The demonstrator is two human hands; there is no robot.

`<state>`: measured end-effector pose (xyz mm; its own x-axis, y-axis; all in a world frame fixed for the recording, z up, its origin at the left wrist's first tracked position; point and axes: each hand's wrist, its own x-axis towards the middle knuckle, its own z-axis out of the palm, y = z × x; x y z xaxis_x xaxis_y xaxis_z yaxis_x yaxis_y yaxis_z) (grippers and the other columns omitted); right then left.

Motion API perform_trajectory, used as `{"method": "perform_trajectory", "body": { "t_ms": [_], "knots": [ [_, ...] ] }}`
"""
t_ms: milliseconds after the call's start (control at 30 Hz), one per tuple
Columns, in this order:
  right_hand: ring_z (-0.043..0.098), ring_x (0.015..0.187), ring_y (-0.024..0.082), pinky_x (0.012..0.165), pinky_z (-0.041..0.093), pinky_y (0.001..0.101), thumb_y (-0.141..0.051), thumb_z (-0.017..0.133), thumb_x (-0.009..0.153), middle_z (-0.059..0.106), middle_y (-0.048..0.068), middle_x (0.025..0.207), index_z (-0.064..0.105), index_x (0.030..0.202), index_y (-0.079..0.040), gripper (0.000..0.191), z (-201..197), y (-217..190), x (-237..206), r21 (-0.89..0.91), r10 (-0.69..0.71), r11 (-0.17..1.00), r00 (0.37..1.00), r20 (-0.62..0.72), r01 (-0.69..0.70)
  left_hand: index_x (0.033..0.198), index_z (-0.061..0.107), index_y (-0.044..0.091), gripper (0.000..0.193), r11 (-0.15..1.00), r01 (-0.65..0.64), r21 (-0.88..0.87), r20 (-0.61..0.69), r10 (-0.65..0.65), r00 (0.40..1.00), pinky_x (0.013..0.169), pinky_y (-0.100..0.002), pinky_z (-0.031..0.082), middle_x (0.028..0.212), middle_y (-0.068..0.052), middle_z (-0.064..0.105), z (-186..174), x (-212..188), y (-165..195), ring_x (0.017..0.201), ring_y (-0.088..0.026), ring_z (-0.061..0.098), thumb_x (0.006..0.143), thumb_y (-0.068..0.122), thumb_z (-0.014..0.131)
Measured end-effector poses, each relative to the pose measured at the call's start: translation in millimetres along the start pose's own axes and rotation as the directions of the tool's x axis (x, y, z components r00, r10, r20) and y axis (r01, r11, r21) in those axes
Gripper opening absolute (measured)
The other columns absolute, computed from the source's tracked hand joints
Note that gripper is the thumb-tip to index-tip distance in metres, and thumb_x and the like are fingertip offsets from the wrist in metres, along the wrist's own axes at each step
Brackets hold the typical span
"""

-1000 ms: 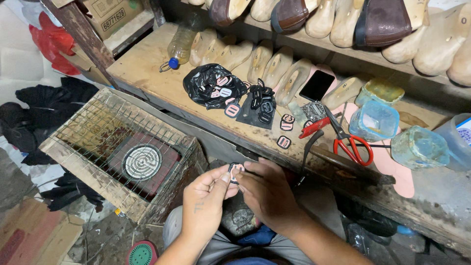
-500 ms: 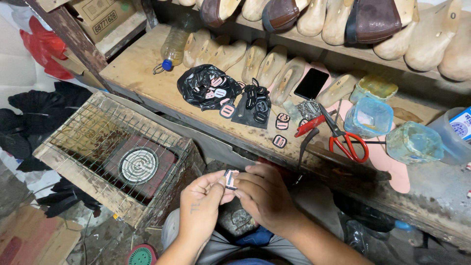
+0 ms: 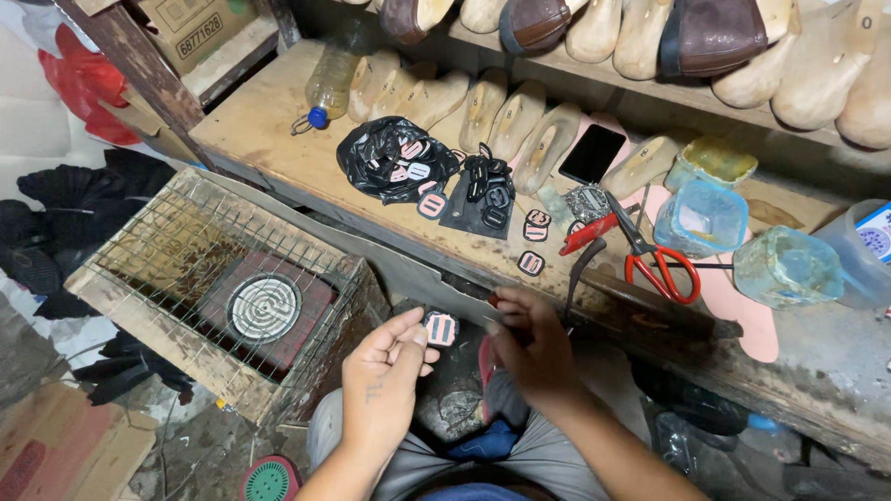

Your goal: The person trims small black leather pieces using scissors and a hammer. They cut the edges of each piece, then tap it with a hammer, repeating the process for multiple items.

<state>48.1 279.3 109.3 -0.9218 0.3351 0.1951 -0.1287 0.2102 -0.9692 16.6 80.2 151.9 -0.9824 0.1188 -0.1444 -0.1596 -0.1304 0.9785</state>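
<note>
Lower centre of the frame: my left hand [image 3: 385,376] pinches a small pink buckle piece [image 3: 441,328] between thumb and fingertips; my right hand [image 3: 529,348], fingers curled together, meets it below the bench [image 3: 278,121] edge.

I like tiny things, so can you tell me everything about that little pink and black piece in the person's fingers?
The little piece is a flat, roughly rectangular tag with rounded corners. It has a pink face, a dark edge and dark upright bars in the middle, and looks like plastic or rubber. The left hand pinches its lower left side between thumb and fingertips, holding it up facing the camera, below the front edge of the wooden workbench. The right hand is close beside it; whether it touches cannot be told.
</note>
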Motion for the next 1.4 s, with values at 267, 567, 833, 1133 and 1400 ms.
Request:
{"method": "perform_trajectory", "body": {
  "t_ms": [267,567,833,1133,1400],
  "knots": [
    [0.062,0.079,0.016,0.064,0.051,0.0315,-0.002,0.070,0.092,0.059,0.006,0.099,0.049,0.118,-0.003,0.033,-18,93,14,0.601,0.457,0.655,0.874,0.169,-0.458,0.122,0.067,-0.006,0.030,0.998,-0.011,-0.065,0.033,0.013,0.999,0.070,-0.028,0.061,0.098,-0.012,0.077,1,-3,7,0.080,-0.015,0.074,0.094,0.003,0.060],
    [0.064,0.103,0.007,0.086,0.054,0.0240,0.000,0.069,0.081,0.066,-0.002,0.116,0.057,0.126,-0.010,0.047,-14,60,-8,0.226,0.194,0.955,0.981,0.008,-0.190,0.110,0.068,-0.009,0.021,0.976,-0.183,-0.119,0.164,0.201,0.966,0.081,-0.029,0.060,0.121,-0.011,0.064,-5,-3,-1,0.094,-0.017,0.074,0.091,-0.005,0.060],
    [0.067,0.080,0.011,0.075,0.055,0.0277,-0.008,0.078,0.088,0.074,0.003,0.085,0.071,0.093,-0.002,0.010,-94,42,3,-0.130,0.058,0.987,0.972,-0.228,-0.090,0.114,0.070,-0.004,0.021,0.992,-0.124,0.017,0.182,0.119,0.976,0.075,-0.027,0.056,0.096,-0.015,0.068,-10,-5,-10,0.080,-0.015,0.068,0.094,-0.003,0.064],
    [0.067,0.081,0.012,0.076,0.053,0.0281,-0.021,0.078,0.088,0.072,0.007,0.090,0.071,0.093,-0.003,0.021,-152,20,12,-0.516,-0.208,0.857,0.911,-0.357,-0.006,0.114,0.069,-0.003,0.023,0.982,-0.183,-0.037,0.247,0.187,0.951,0.076,-0.022,0.053,0.092,-0.005,0.068,-8,-7,-15,0.083,-0.009,0.066,0.093,-0.002,0.062],
    [0.067,0.091,0.040,0.083,0.052,0.0488,-0.036,0.079,0.086,0.071,0.022,0.095,0.072,0.099,0.001,0.040,-208,56,75,-0.856,-0.025,0.489,0.978,-0.205,-0.167,0.112,0.064,-0.003,0.020,0.983,-0.176,-0.059,0.157,0.183,0.970,0.069,-0.023,0.053,0.088,-0.006,0.068,-1,-7,-5,0.076,-0.009,0.066,0.092,-0.003,0.066]
  ]
}}
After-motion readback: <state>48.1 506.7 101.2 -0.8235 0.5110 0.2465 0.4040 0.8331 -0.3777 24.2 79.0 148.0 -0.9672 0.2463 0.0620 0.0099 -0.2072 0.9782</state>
